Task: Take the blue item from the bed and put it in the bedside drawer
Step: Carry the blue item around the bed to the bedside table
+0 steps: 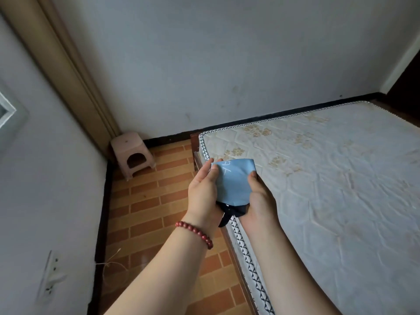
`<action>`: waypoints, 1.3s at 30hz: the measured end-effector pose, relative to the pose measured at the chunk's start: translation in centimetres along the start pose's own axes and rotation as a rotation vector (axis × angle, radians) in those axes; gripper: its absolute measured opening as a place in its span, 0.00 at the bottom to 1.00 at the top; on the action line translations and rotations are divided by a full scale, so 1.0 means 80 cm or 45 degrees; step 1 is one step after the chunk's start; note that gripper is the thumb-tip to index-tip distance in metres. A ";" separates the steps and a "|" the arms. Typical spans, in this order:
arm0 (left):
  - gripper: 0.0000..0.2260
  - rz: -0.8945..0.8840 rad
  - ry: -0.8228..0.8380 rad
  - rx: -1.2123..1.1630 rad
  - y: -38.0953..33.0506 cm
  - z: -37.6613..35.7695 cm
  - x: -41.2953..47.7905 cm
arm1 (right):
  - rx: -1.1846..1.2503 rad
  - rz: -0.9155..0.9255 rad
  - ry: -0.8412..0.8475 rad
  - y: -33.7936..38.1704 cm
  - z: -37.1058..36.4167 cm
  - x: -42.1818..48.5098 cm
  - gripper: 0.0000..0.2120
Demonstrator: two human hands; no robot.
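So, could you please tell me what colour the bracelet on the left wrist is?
Dark red beads; the bracelet shows clearly in the head view.

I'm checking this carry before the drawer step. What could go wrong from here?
1. A dark strap dangles below the blue item; it might snag on the bed edge or catch in a drawer.
2. The left hand and right hand pinch only its sides, so it could slip.
3. No drawer is in view; the person must turn to find it.

left hand and right hand raised together, fingers curled closed
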State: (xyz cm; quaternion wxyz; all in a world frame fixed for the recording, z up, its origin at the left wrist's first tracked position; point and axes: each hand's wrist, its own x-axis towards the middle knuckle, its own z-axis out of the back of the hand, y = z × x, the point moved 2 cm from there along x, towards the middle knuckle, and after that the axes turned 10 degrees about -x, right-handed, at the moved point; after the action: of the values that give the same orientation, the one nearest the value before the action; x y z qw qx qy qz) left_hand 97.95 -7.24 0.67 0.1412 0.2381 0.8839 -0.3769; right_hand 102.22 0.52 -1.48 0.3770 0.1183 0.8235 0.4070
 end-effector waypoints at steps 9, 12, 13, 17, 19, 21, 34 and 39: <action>0.11 -0.098 -0.106 -0.145 -0.082 0.032 0.072 | -0.002 -0.178 0.209 -0.014 -0.111 0.059 0.18; 0.12 -0.155 -0.117 -0.155 -0.101 0.030 0.106 | -0.018 -0.175 0.244 -0.006 -0.141 0.090 0.17; 0.12 -0.175 -0.123 -0.167 -0.108 0.027 0.120 | -0.038 -0.177 0.249 -0.001 -0.151 0.102 0.17; 0.13 -0.225 -0.166 -0.118 -0.138 0.011 0.179 | -0.090 -0.199 0.314 0.024 -0.193 0.154 0.16; 0.14 -0.228 -0.169 -0.107 -0.152 -0.001 0.209 | -0.092 -0.203 0.354 0.036 -0.213 0.182 0.17; 0.14 -0.232 -0.181 -0.125 -0.163 -0.013 0.237 | -0.101 -0.207 0.382 0.048 -0.232 0.209 0.17; 0.15 -0.341 -0.275 -0.271 -0.237 -0.025 0.365 | -0.246 -0.251 0.537 0.067 -0.350 0.334 0.13; 0.19 -0.338 -0.223 -0.274 -0.285 -0.014 0.428 | -0.254 -0.212 0.559 0.060 -0.416 0.384 0.11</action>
State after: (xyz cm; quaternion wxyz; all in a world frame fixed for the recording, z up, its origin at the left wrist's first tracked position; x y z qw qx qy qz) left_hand 56.89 -9.40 0.38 0.1913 0.0692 0.9271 -0.3148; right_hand 56.72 -0.32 -1.14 0.2311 -0.0790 0.8483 0.4698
